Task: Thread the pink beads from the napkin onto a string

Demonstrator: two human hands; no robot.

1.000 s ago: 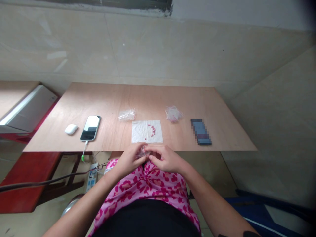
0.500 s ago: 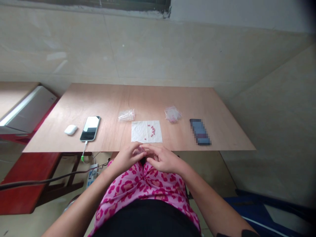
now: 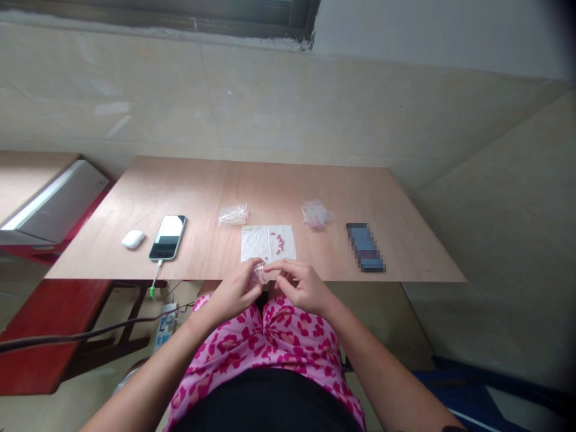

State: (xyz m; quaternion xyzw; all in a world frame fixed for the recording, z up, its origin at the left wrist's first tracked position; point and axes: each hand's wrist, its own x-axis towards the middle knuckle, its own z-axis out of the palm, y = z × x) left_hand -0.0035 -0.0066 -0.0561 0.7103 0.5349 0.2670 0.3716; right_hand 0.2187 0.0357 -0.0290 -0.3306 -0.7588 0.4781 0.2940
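At the table's front edge my left hand [image 3: 237, 287] is closed on a small clear plastic bag [image 3: 260, 274], which pokes out between thumb and fingers. My right hand [image 3: 302, 287] faces it from the other side. Its index finger reaches to the bag's edge, while the thumb stays apart from it; whether it touches the bag I cannot tell. Just beyond the hands lies a white paper tissue [image 3: 254, 241], carrying several small red-pink pieces [image 3: 279, 244] in a curved row. The near edge of the tissue is partly covered by my fingers.
Flat clear bags [image 3: 233, 215] lie behind the tissue on the left, and a clear bag with pinkish contents [image 3: 316, 215] on the right. A charging phone [image 3: 168, 237] and white earbud case [image 3: 133, 239] are leftward; a dark phone [image 3: 365, 247] is rightward. A cable [image 3: 90, 332] crosses lower left.
My hands have drawn slightly apart, so more of the small bag shows between them. My right index finger is straighter. The whole view has shifted a little with the head.
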